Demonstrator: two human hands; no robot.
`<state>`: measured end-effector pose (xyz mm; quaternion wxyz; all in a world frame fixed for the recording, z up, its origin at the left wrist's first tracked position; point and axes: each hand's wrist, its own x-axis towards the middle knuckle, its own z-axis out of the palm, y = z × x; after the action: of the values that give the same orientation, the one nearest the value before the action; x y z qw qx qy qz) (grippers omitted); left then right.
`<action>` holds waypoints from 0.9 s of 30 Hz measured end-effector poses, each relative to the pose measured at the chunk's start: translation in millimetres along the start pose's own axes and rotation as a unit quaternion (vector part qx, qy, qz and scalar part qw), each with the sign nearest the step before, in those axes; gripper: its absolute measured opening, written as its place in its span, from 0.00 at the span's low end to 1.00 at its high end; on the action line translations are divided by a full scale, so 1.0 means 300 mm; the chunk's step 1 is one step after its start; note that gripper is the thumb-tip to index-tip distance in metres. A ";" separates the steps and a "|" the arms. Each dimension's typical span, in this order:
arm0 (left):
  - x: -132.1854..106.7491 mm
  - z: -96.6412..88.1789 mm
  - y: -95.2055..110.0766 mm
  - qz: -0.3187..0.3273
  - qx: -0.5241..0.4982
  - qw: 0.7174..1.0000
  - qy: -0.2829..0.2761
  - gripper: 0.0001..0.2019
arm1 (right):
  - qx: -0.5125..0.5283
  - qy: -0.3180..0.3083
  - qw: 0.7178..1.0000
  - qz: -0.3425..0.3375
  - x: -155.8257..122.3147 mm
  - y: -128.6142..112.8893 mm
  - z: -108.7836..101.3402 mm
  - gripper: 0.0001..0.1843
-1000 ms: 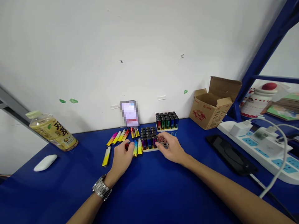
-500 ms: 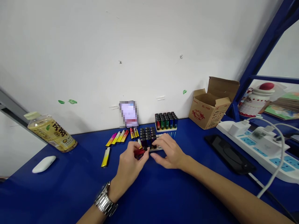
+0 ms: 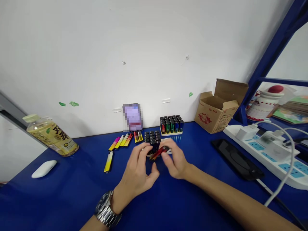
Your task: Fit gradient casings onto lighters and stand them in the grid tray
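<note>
A red lighter (image 3: 158, 153) with a dark end is pinched, tilted, between the thumb and fingers of my right hand (image 3: 175, 160). Just left of it my left hand (image 3: 139, 170) is open, thumb apart from the curved fingers, close to the lighter's lower end. Behind both hands stand several upright black-topped lighters (image 3: 152, 138) in rows, their white tray (image 3: 170, 151) partly covered by my fingers. Farther back is a second white tray (image 3: 166, 134) filled with red, green and blue lighters (image 3: 172, 125).
Several yellow, pink and red lighters (image 3: 122, 141) lie to the left, one yellow lighter (image 3: 108, 162) nearer. A phone (image 3: 133, 118) leans on the wall. Around stand a bottle (image 3: 53, 136), white case (image 3: 44, 169), cardboard box (image 3: 211, 112), black phone (image 3: 237, 158) and power strip (image 3: 267, 154).
The red lighter has passed from my left hand to my right hand. My left fingers have opened, and my right hand has drawn back from the tray's lighters.
</note>
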<state>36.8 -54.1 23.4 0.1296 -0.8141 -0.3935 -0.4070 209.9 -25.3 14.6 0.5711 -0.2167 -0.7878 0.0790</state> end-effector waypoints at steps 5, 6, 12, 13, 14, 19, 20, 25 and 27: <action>0.031 -0.051 -0.094 -0.145 0.301 0.937 -0.104 0.13 | -0.035 0.104 0.975 0.192 -0.008 0.149 -0.064 0.07; 0.025 -0.060 -0.118 -0.199 0.353 0.901 -0.154 0.12 | -0.032 0.081 0.974 0.207 -0.009 0.176 -0.074 0.07; -0.038 -0.072 -0.207 -0.310 0.426 0.803 -0.279 0.15 | -0.046 -0.061 0.970 0.230 0.000 0.228 -0.069 0.09; -0.040 -0.068 -0.208 -0.310 0.417 0.802 -0.295 0.15 | -0.050 -0.081 0.970 0.224 0.003 0.223 -0.063 0.09; -0.038 -0.062 -0.207 -0.306 0.403 0.804 -0.312 0.15 | -0.052 -0.099 0.970 0.217 0.007 0.218 -0.058 0.09; 0.001 -0.023 -0.182 -0.269 0.283 0.844 -0.368 0.12 | -0.069 -0.143 0.966 0.204 0.014 0.211 -0.051 0.11; 0.008 -0.016 -0.178 -0.268 0.258 0.857 -0.357 0.12 | -0.076 -0.147 0.964 0.207 0.014 0.214 -0.050 0.11; 0.013 -0.002 -0.157 -0.250 0.074 0.939 -0.223 0.17 | -0.123 -0.165 0.950 0.233 0.006 0.230 -0.041 0.12; 0.013 -0.004 -0.147 -0.263 0.003 0.946 -0.188 0.20 | -0.138 -0.174 0.944 0.245 -0.001 0.233 -0.034 0.13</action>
<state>4.6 -23.9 22.3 -0.0561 -0.7427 -0.6122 -0.2653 237.2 35.7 -8.3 0.3528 -0.4624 -0.8008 0.1430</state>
